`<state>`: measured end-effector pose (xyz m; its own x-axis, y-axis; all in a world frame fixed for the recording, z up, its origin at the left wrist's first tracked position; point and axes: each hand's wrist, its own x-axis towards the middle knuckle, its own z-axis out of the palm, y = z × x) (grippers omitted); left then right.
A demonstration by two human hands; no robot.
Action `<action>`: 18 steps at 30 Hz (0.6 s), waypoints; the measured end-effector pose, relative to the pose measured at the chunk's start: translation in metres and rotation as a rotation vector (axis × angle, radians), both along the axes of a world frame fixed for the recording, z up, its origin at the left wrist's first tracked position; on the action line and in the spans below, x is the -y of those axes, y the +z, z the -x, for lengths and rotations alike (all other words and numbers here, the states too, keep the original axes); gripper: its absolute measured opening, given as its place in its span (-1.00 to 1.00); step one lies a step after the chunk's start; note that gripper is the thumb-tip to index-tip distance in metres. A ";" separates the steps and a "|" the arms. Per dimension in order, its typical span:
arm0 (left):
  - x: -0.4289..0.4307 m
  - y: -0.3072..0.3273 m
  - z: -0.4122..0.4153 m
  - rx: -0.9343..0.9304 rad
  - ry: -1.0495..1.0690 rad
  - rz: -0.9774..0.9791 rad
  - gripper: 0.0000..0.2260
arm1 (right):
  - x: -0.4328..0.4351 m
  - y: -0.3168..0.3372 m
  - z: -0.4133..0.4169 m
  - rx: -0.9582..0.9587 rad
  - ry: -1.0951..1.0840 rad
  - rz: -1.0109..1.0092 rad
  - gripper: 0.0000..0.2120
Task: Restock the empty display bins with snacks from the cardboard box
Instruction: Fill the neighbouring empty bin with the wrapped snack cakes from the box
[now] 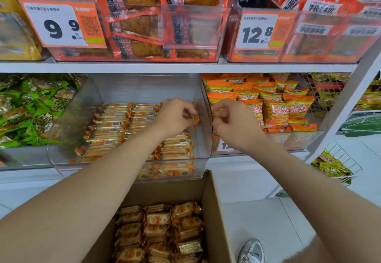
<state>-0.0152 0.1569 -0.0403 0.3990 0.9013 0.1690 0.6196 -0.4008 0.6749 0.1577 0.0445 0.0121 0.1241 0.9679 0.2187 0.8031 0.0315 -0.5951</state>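
The cardboard box (208, 190) stands open at 6 o'clock, close under the shelf, I think so that the reach up to the bin is short. Many wrapped snacks (160, 231) lie inside it. Above it, near the centre, the clear display bin (68, 122) is partly filled with rows of packets (111, 126). The left grip (175, 116) is inside the bin near its right wall, pinching one orange-edged packet (195, 116) with curled fingers. The packet stands on its edge at 3 o'clock of this grip, at the fingertips, probably so it can slide in beside the wall. The right grip (233, 122) is just outside that wall with its fingers curled. Whether it holds something I cannot tell.
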 end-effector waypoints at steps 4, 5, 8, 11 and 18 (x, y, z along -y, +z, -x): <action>-0.022 -0.013 -0.008 -0.154 0.099 -0.060 -0.80 | -0.009 -0.010 0.008 -0.054 -0.049 0.012 -0.76; -0.023 -0.015 -0.009 -0.197 0.119 -0.064 -0.82 | -0.010 -0.011 0.010 -0.064 -0.056 0.007 -0.77; -0.025 -0.020 -0.010 -0.313 0.103 -0.090 -0.95 | -0.010 -0.014 0.016 -0.105 -0.079 -0.013 -0.85; -0.025 -0.020 -0.007 -0.401 -0.003 -0.022 -0.79 | -0.009 -0.013 0.018 -0.116 -0.072 -0.005 -0.82; 0.009 0.009 0.020 -0.455 -0.140 0.063 -0.55 | -0.001 -0.010 0.022 -0.058 -0.059 -0.045 -0.80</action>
<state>-0.0348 0.1482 -0.0317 0.5376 0.8368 -0.1042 0.8008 -0.4680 0.3737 0.1360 0.0451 0.0024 0.1938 0.9479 0.2528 0.7686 0.0134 -0.6396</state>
